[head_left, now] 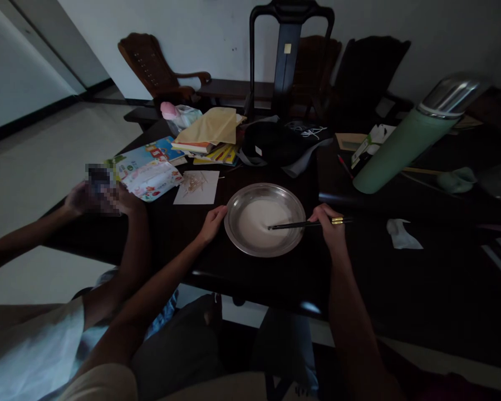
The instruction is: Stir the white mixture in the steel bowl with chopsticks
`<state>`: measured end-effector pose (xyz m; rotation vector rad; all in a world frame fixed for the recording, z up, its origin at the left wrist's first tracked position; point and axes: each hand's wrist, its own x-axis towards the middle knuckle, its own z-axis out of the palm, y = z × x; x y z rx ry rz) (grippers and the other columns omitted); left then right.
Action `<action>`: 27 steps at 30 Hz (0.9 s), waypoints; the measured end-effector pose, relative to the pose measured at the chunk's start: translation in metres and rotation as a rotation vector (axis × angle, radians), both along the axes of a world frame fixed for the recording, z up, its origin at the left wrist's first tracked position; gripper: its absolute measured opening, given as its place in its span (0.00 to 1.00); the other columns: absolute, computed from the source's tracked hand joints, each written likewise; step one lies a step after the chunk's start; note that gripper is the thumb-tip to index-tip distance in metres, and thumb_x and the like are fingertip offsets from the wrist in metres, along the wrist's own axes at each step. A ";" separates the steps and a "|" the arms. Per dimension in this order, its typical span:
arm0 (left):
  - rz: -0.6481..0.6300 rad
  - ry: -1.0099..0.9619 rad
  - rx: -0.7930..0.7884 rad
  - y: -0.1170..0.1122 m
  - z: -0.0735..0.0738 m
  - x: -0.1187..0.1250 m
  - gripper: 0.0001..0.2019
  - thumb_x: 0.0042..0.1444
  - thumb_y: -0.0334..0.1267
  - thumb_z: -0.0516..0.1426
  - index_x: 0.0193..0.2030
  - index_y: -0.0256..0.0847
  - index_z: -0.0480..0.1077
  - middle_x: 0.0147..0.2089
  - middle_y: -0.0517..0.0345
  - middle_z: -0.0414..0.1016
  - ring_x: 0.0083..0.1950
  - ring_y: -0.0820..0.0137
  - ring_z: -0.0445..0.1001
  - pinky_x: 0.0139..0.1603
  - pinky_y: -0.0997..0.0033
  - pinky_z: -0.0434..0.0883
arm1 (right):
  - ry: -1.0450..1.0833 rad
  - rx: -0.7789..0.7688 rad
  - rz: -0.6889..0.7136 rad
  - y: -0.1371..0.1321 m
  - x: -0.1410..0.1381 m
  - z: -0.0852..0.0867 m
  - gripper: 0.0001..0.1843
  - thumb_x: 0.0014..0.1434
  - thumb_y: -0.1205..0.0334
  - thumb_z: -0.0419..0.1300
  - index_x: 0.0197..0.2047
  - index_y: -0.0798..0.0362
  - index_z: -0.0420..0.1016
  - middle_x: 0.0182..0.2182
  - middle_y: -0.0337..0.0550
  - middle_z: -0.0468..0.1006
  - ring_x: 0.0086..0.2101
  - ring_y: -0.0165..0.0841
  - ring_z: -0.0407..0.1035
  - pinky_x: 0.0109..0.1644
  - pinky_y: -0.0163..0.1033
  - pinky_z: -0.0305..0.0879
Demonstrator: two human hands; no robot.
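Note:
A round metal plate with white powder or liquid in its middle sits on the dark table in front of me. My left hand rests against the plate's left rim, fingers curled on its edge. My right hand holds a pair of dark chopsticks with gold ends. Their tips reach into the white stuff in the plate.
A person sits at my left, both hands around a phone. A green thermos lies tilted at the right. Books, a tissue pack, a sheet with toothpicks, a dark bag and a crumpled tissue lie about. Chairs stand behind the table.

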<state>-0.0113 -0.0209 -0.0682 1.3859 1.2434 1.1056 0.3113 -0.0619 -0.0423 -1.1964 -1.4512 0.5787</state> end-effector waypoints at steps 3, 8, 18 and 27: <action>-0.001 0.007 0.008 0.001 -0.002 -0.001 0.22 0.53 0.56 0.56 0.23 0.38 0.62 0.22 0.63 0.58 0.25 0.74 0.56 0.25 0.76 0.57 | -0.097 -0.010 0.134 0.000 -0.004 0.001 0.16 0.62 0.55 0.56 0.25 0.48 0.75 0.26 0.39 0.74 0.33 0.35 0.69 0.41 0.43 0.65; 0.002 0.020 0.020 0.001 -0.002 -0.001 0.22 0.53 0.56 0.56 0.23 0.38 0.62 0.23 0.62 0.59 0.25 0.74 0.56 0.25 0.76 0.57 | -0.031 0.028 -0.061 0.000 -0.002 0.001 0.18 0.63 0.55 0.55 0.22 0.49 0.72 0.23 0.39 0.72 0.30 0.35 0.68 0.40 0.43 0.64; -0.011 0.022 0.044 0.001 -0.004 -0.002 0.21 0.56 0.54 0.55 0.24 0.37 0.63 0.24 0.62 0.59 0.26 0.74 0.57 0.25 0.76 0.58 | -0.027 0.030 -0.033 0.002 -0.001 -0.001 0.17 0.62 0.55 0.55 0.23 0.48 0.72 0.24 0.39 0.73 0.31 0.35 0.68 0.41 0.43 0.64; -0.009 0.034 0.024 0.002 -0.007 -0.004 0.22 0.56 0.55 0.54 0.24 0.38 0.63 0.24 0.62 0.59 0.26 0.74 0.57 0.25 0.76 0.57 | -0.120 0.030 0.022 0.002 -0.004 -0.001 0.14 0.62 0.56 0.57 0.26 0.48 0.75 0.26 0.39 0.74 0.34 0.36 0.69 0.42 0.44 0.64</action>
